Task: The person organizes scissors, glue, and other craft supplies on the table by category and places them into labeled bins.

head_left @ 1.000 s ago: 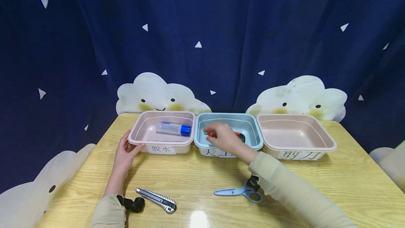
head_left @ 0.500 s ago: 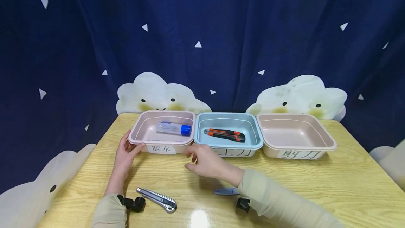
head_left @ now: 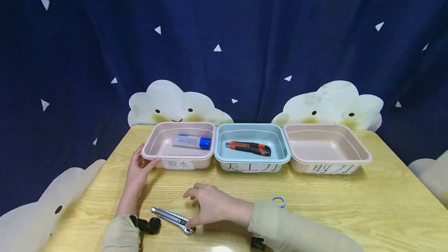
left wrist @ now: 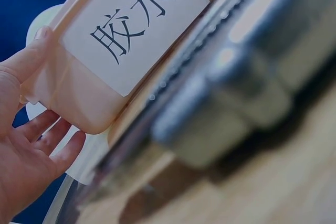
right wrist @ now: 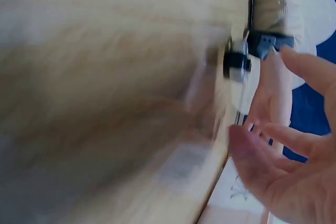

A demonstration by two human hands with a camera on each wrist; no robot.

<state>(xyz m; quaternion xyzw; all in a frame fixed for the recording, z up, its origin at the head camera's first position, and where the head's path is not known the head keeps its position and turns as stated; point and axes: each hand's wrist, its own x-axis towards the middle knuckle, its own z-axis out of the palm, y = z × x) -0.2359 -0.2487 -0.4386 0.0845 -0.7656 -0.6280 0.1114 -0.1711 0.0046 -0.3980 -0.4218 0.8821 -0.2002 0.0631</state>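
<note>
My left hand (head_left: 136,172) holds the front left corner of a pink plastic bin (head_left: 203,164), thumb on the front rim and fingers at its side. In the left wrist view several fingers (left wrist: 68,153) curve loosely below the corner. A clear glue tube with a blue cap (head_left: 205,143) lies inside this bin. My right hand (head_left: 215,205) hovers low over the table, fingers spread, around the near end of a silver utility knife (head_left: 171,217). The thumb overlaps the knife's end in the head view. In the right wrist view the right hand (right wrist: 294,166) holds nothing.
A blue bin (head_left: 224,159) in the middle contains a black and orange utility knife (head_left: 250,148). At right stands another pink bin (head_left: 329,147). Blue scissors (head_left: 278,200) lie partly hidden beneath the right sleeve (head_left: 297,228). A dark blue curtain (head_left: 245,22) hangs behind the table.
My right hand has let go of the black and orange utility knife in the blue bin. It has moved toward me and left, to the silver knife. The left hand stays at the bin.
</note>
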